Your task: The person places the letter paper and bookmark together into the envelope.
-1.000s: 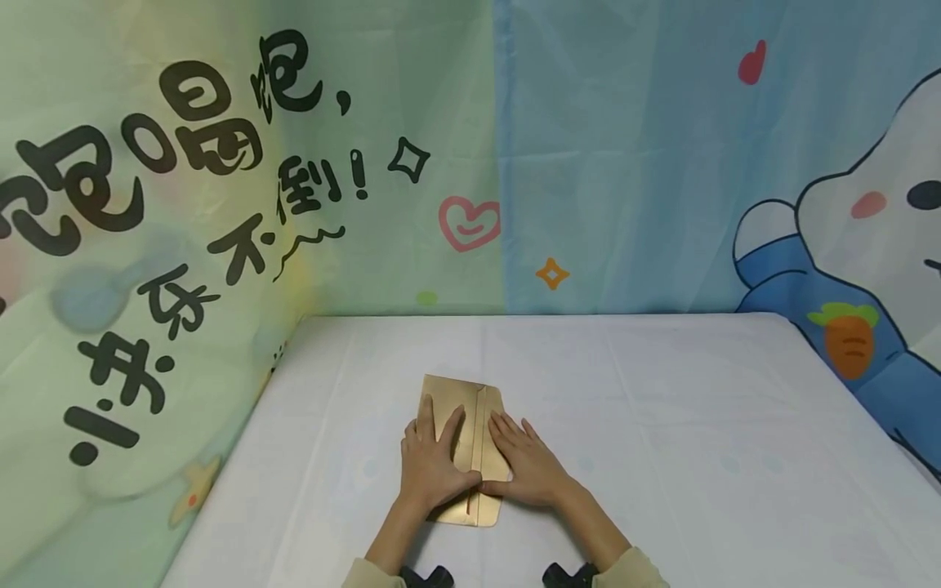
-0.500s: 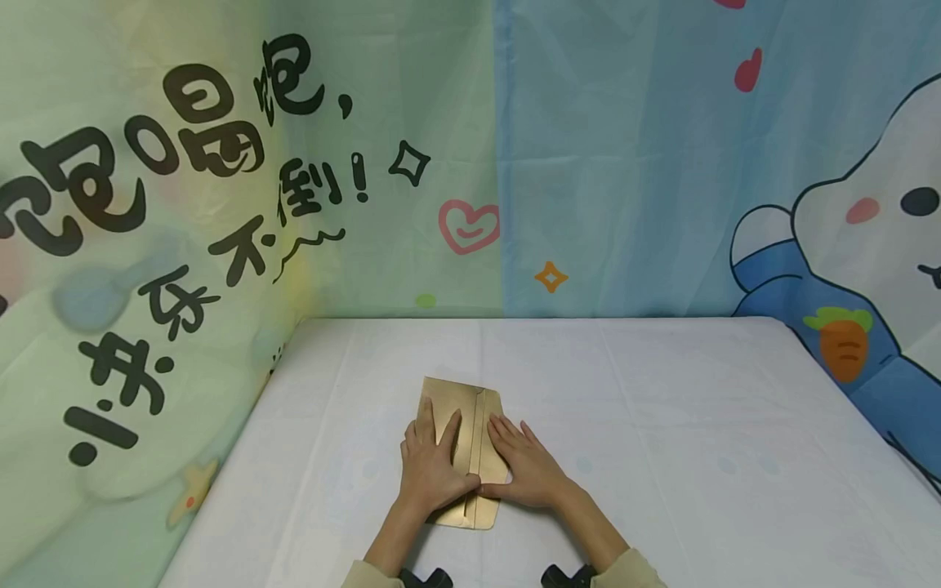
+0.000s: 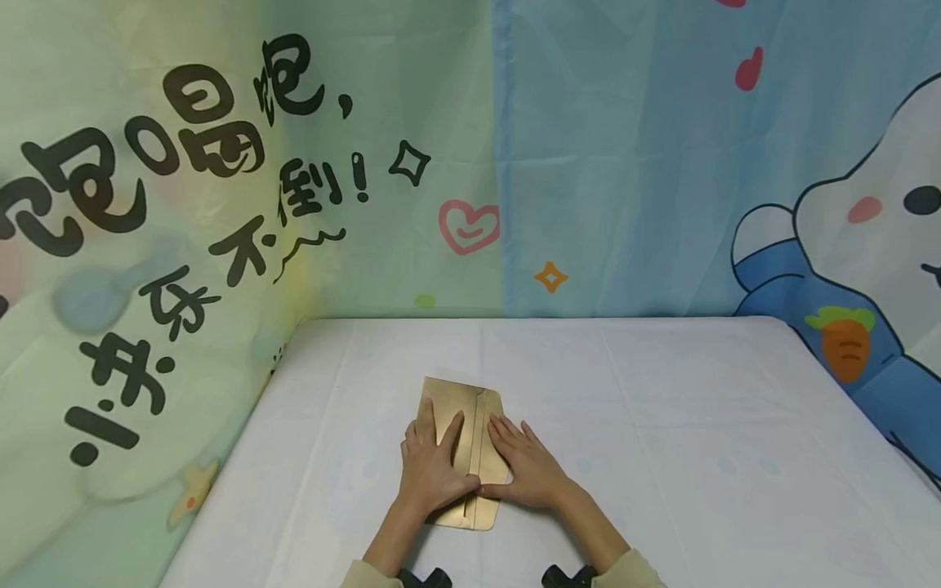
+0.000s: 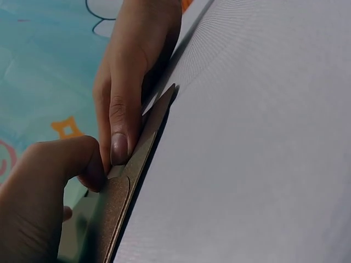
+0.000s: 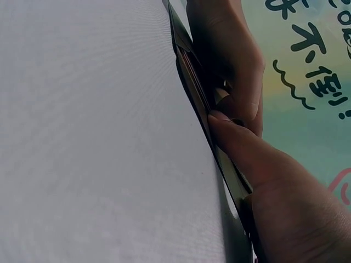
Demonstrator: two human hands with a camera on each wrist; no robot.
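Observation:
A flat gold paper envelope (image 3: pixel 448 390) lies on the white-covered table, a long flap seam running down its right part. My left hand (image 3: pixel 430 472) rests on its left side, fingers pointing away and spread. On the right side, my right hand (image 3: pixel 531 469) presses with straight fingers. Both thumbs are stretched inward and meet over the seam near the lower half. In the left wrist view, the envelope (image 4: pixel 141 156) shows edge-on under the thumbs. Thin layers at the near end of the envelope (image 5: pixel 189 71) show in the right wrist view.
The white tablecloth (image 3: pixel 662 425) spreads around the envelope. Behind stands a blue and green printed curtain (image 3: pixel 588 163), with black lettering on its left side. Dark wrist-worn pieces, such as the left one (image 3: pixel 425 579), show by the sleeves.
Between one second and half a second ago the head view shifted slightly. The hands and the envelope hold nearly the same place throughout.

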